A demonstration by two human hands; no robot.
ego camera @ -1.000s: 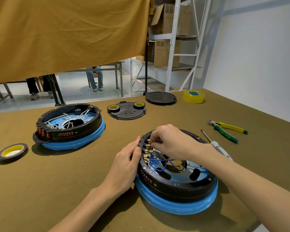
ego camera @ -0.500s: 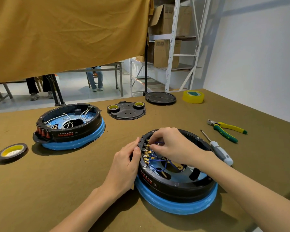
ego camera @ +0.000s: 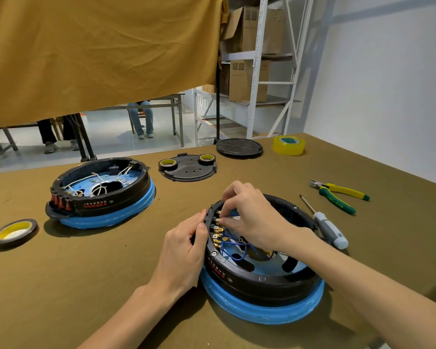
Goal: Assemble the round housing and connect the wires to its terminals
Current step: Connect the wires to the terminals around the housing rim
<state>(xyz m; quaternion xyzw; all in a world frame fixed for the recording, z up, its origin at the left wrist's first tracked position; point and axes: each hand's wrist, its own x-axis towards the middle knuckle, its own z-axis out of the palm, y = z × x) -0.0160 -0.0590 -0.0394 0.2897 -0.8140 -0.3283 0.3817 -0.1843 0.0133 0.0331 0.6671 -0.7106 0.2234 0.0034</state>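
A round black housing (ego camera: 275,280) on a blue ring lies in front of me on the olive table. Brass terminals (ego camera: 218,235) line its left inner wall, with blue wires (ego camera: 237,248) looping from them into the middle. My left hand (ego camera: 184,253) grips the housing's left outer rim, thumb on top by the terminals. My right hand (ego camera: 252,215) reaches in from the right, its fingertips pinching a wire end at the upper terminals. The pinched connector is hidden under the fingers.
A second housing (ego camera: 106,195) with white wires stands at the left. A black cover plate (ego camera: 189,167) carrying two small tape rolls and a round lid (ego camera: 239,147) lie behind. Yellow tape (ego camera: 288,145), pliers (ego camera: 337,192), a screwdriver (ego camera: 325,222) and a tape roll (ego camera: 13,230) lie around.
My right hand has crept slightly down and inward along the terminal row, fingers still pinched. My left hand keeps its hold on the rim.
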